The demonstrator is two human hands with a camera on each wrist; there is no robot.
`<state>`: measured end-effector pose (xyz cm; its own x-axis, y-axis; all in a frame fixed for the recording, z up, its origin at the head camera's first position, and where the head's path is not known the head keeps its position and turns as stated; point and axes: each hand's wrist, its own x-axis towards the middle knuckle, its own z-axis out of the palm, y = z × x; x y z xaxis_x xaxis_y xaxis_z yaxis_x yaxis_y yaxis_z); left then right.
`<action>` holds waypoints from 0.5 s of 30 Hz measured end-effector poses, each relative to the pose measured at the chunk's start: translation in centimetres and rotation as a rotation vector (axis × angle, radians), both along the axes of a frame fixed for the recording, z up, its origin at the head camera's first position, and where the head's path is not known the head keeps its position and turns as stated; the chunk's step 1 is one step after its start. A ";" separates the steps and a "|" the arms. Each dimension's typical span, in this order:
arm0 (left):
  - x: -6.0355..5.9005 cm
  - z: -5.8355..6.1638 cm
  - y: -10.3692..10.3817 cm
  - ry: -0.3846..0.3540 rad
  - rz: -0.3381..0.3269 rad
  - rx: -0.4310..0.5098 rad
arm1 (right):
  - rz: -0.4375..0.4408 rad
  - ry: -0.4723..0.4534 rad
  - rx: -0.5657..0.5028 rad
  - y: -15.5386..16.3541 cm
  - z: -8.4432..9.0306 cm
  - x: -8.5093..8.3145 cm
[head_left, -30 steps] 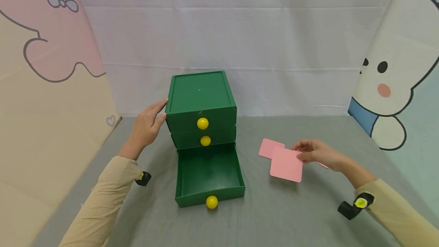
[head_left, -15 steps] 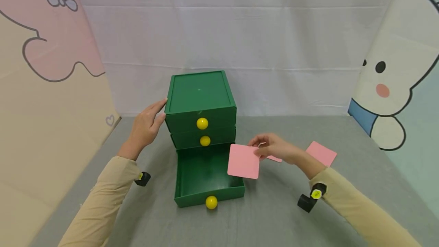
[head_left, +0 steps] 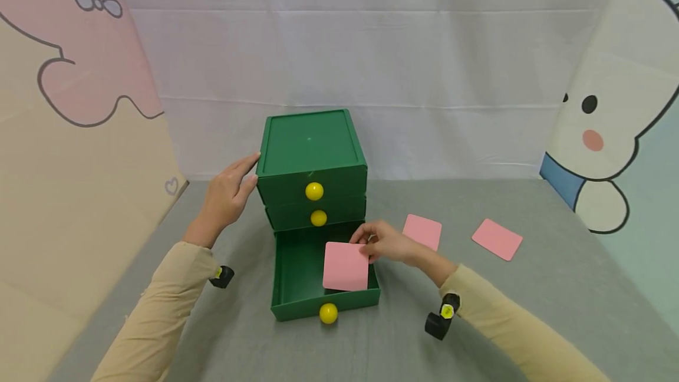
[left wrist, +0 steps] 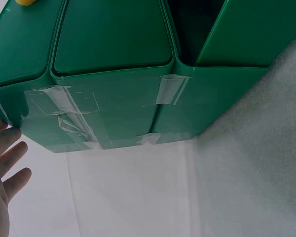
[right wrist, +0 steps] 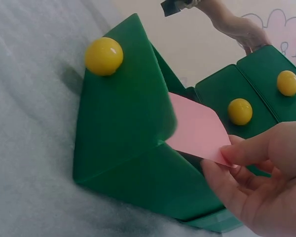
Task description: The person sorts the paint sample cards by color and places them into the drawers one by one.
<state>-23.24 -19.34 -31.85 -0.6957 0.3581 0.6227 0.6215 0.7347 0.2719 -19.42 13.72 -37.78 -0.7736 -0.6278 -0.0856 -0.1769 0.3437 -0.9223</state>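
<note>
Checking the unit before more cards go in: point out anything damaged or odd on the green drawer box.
Clear tape patches bridge the seams on the side of the green drawer box by the left hand, with one strip wrinkled, which suggests a repair. Otherwise nothing stands out.

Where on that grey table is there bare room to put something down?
Bare grey cloth lies in front of the open bottom drawer, between the sleeves, and left of the green drawer unit beyond the left hand. It is crowded right of the drawer: the right hand pinches a pink card, with two more cards lying there.
</note>
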 end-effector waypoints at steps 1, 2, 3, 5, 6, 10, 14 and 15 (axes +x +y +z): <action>0.0 0.0 0.0 -0.001 0.001 0.000 | -0.002 0.006 0.005 -0.1 -0.1 0.1; 0.0 0.0 0.0 -0.002 -0.001 0.001 | -0.007 0.011 0.011 -0.1 -0.1 0.1; 0.1 0.1 0.1 -0.003 -0.003 0.003 | -0.011 0.018 0.017 -0.2 -0.1 0.2; 0.1 0.1 0.1 -0.004 -0.007 0.005 | -0.014 0.040 0.030 -0.2 -0.2 0.2; 0.1 0.1 0.1 -0.003 -0.008 0.005 | -0.012 0.058 0.043 -0.3 -0.2 0.2; 0.2 0.1 0.1 -0.002 -0.012 0.008 | 0.030 0.193 0.131 -0.7 0.0 0.5; 0.2 0.1 0.1 -0.005 -0.012 0.010 | 0.056 0.318 0.246 -1.4 0.5 0.9; 0.2 0.1 0.1 -0.006 -0.011 0.010 | 0.054 0.336 0.267 -1.5 0.6 1.0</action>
<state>-23.03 -19.27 -31.71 -0.6954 0.3596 0.6222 0.6279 0.7252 0.2826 -18.44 12.18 -37.19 -0.7528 -0.6582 0.0003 -0.4762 0.5444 -0.6905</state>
